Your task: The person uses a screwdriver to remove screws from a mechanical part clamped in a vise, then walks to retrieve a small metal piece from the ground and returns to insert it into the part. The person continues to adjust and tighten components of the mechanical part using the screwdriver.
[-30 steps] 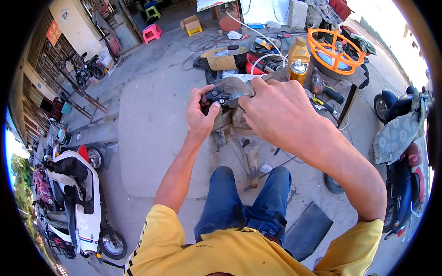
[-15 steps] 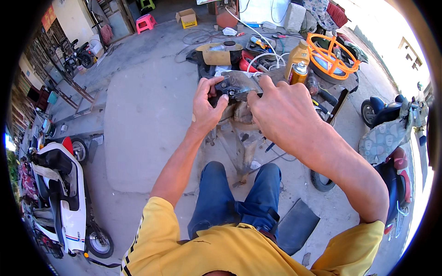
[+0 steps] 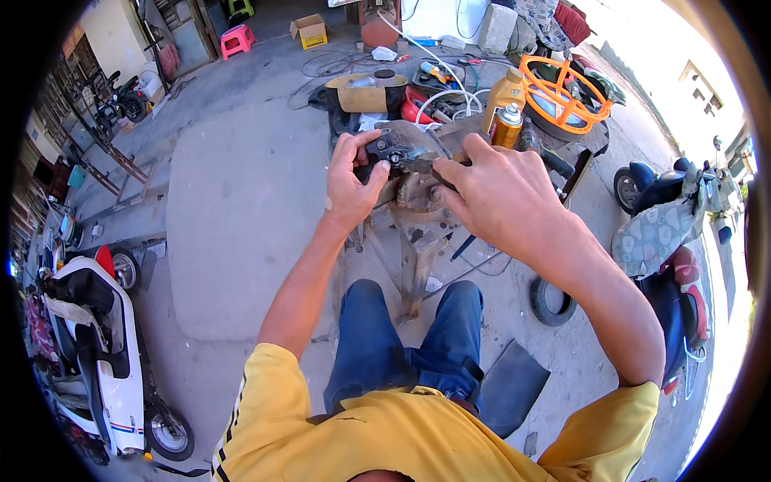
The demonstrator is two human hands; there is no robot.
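My left hand [image 3: 351, 182] grips a small black part with bolts [image 3: 381, 146] over a worn metal stand [image 3: 418, 215], thumb and fingers closed on it. My right hand [image 3: 502, 197] is closed on a dark tool [image 3: 421, 164] that reaches toward the part's right side; much of the tool is hidden by my fingers. Behind them stand a gold plastic bottle [image 3: 502, 98] and a spray can [image 3: 506, 125], with a power drill [image 3: 554, 161] to their right.
An orange ring frame [image 3: 562, 84], a cluttered black tub [image 3: 361, 100] and white hose [image 3: 434, 108] lie beyond. A white scooter [image 3: 96, 345] stands left; covered scooters [image 3: 658, 233] stand right. A tire [image 3: 550, 305] and dark mat [image 3: 510, 386] lie on the ground near my legs.
My view has shifted, so the scene sits further left and higher. My right hand has moved slightly down relative to the black part. My left hand keeps its grip.
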